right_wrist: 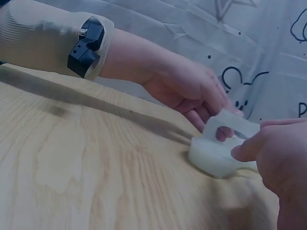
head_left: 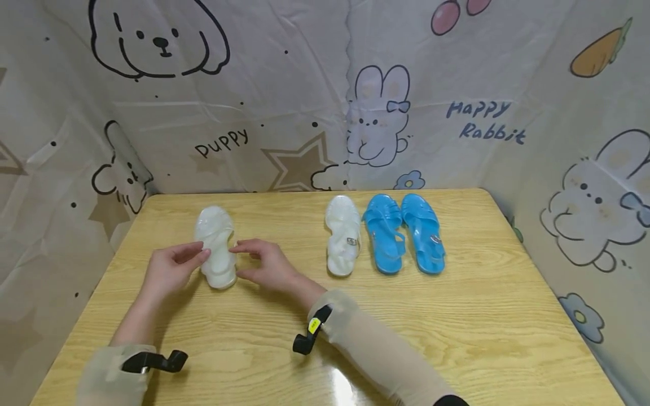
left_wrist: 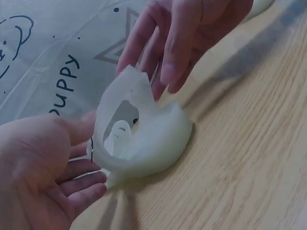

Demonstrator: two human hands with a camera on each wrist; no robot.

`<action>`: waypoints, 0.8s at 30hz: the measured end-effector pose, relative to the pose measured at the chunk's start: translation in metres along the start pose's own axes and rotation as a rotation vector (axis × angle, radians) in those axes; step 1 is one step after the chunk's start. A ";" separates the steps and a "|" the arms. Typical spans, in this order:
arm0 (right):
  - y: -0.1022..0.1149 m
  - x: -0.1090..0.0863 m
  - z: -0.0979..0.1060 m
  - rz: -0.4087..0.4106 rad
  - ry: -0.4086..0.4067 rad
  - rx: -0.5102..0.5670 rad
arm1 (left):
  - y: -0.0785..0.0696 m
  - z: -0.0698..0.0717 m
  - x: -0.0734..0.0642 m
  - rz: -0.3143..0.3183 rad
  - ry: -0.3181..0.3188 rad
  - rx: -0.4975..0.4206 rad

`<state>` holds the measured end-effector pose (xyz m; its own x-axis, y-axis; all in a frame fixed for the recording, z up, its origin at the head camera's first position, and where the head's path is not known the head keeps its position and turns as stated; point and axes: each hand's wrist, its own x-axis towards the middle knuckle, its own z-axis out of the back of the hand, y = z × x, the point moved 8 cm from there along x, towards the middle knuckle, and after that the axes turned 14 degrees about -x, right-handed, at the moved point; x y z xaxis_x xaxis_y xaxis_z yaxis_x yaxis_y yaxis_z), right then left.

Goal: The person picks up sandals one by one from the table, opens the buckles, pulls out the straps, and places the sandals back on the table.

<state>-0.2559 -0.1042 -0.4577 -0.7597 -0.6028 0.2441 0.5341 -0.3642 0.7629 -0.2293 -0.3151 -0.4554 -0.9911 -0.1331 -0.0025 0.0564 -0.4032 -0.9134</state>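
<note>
A white jelly sandal [head_left: 217, 248] lies sole down at the left of the table, toe toward the back wall. At its left side, my left hand [head_left: 172, 268] pinches the strap edge between thumb and fingertips. My right hand [head_left: 271, 265] is at the other side, fingers spread, the index fingertip at the strap's edge. In the left wrist view the raised heel strap [left_wrist: 127, 88] of the sandal stands between both hands. The right wrist view shows the sandal's heel [right_wrist: 211, 158] on the tabletop, partly covered by the right hand [right_wrist: 283, 158].
A second white sandal [head_left: 342, 237] lies right of the hands. Beside it are two blue sandals, one [head_left: 384, 234] next to the other [head_left: 424, 234]. The wooden table [head_left: 482, 316] meets a printed cloth backdrop [head_left: 284, 73] at its back edge.
</note>
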 end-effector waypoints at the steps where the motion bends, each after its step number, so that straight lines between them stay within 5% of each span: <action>1: 0.000 0.001 -0.002 -0.007 -0.006 -0.016 | 0.001 0.000 -0.001 0.015 -0.004 -0.003; 12: 0.000 0.001 -0.006 -0.083 -0.070 0.091 | 0.004 -0.001 -0.007 0.069 -0.097 -0.047; 24: -0.014 -0.009 0.002 -0.134 -0.054 0.162 | 0.008 -0.016 -0.006 0.111 -0.082 -0.251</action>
<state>-0.2574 -0.0924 -0.4696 -0.8409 -0.5160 0.1630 0.3643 -0.3171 0.8756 -0.2249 -0.3035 -0.4690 -0.9670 -0.2405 -0.0846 0.1224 -0.1468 -0.9816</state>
